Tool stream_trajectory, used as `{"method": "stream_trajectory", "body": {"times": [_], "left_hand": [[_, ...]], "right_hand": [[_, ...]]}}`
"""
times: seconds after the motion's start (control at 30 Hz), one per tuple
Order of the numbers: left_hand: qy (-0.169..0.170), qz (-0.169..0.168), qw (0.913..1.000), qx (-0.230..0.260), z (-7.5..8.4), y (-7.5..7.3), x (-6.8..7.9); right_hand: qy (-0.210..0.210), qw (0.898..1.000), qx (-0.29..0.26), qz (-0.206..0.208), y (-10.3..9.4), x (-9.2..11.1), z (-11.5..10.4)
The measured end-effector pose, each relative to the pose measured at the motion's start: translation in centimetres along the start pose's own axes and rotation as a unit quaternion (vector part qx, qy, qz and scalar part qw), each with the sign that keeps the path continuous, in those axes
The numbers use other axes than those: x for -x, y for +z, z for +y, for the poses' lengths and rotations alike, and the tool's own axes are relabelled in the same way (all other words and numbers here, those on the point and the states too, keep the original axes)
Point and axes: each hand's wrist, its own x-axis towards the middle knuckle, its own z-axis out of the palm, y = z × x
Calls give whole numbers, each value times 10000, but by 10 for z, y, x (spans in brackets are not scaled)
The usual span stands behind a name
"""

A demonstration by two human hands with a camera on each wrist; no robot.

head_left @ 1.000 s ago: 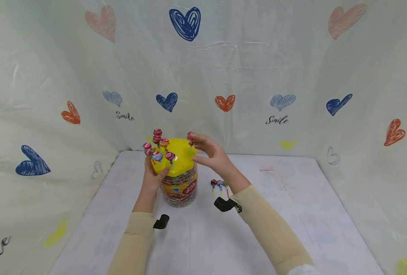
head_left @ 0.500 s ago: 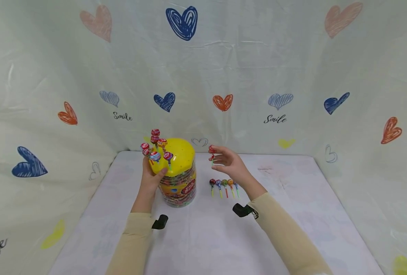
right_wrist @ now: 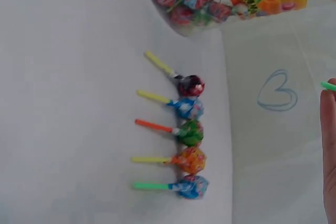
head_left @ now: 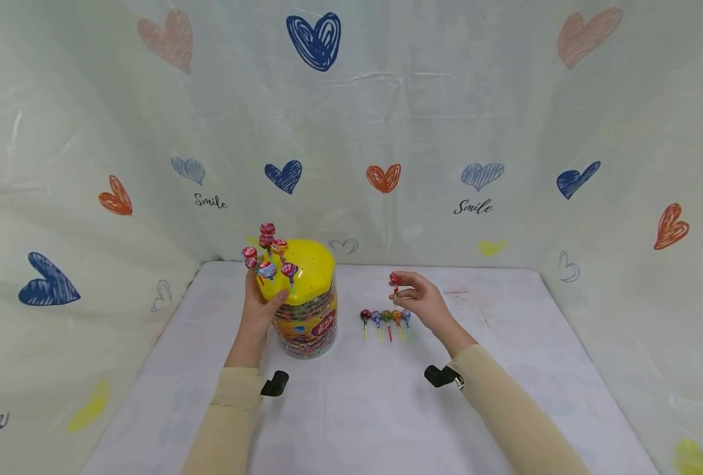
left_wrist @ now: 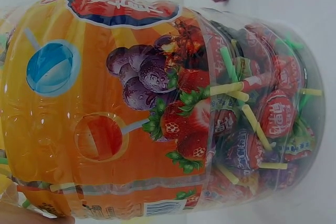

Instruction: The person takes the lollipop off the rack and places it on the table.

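Observation:
My left hand (head_left: pixel 260 308) grips the upper left side of a clear jar (head_left: pixel 307 330) under its yellow lid (head_left: pixel 312 267). Several wrapped lollipops (head_left: pixel 267 269) stand stuck in the lid's left part. In the left wrist view the jar's fruit-printed label (left_wrist: pixel 105 93) and the lollipops inside (left_wrist: pixel 262 124) fill most of the picture. My right hand (head_left: pixel 425 303) pinches a red-wrapped lollipop (head_left: pixel 395 280) upright above the table, right of the jar. In the right wrist view only a finger (right_wrist: pixel 329 145) and a bit of green stick (right_wrist: pixel 327 85) show.
Several lollipops lie in a row on the white table (head_left: pixel 351 409), right of the jar, such as a green one (right_wrist: pixel 190 132) and an orange one (right_wrist: pixel 189 160). Their sticks point toward me. Behind the table hangs a heart-printed curtain (head_left: pixel 422 132).
My right hand has moved from beside the yellow lid to the right and down, carrying the red lollipop to above the row's right end. The left hand still holds the jar.

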Motion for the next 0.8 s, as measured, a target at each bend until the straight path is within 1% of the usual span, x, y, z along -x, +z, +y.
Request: {"method": "stream_trajectory", "body": {"times": [0.07, 0.13, 0.3, 0.4, 0.57, 0.6, 0.8], "left_hand": [[25, -13, 10000, 27, 1, 0, 0], [20, -26, 10000, 66, 1, 0, 1], [-146, 6, 9999, 31, 3, 1, 1], [-124, -9, 9999, 37, 2, 1, 1], [43, -60, 9999, 134, 0, -1, 0], [54, -64, 9999, 139, 0, -1, 1], [-12, -47, 9999, 125, 1, 0, 2]], "right_hand": [[158, 9998, 94, 56, -6, 2, 9], [277, 9994, 194, 8, -11, 3, 18], [475, 9974, 419, -335, -21, 9, 34], [610, 9962, 440, -428, -26, 10, 43], [923, 9941, 400, -415, -37, 12, 57], [992, 9935, 378, -404, -38, 13, 57], [1276, 9899, 590, -185, -49, 15, 74]]}}
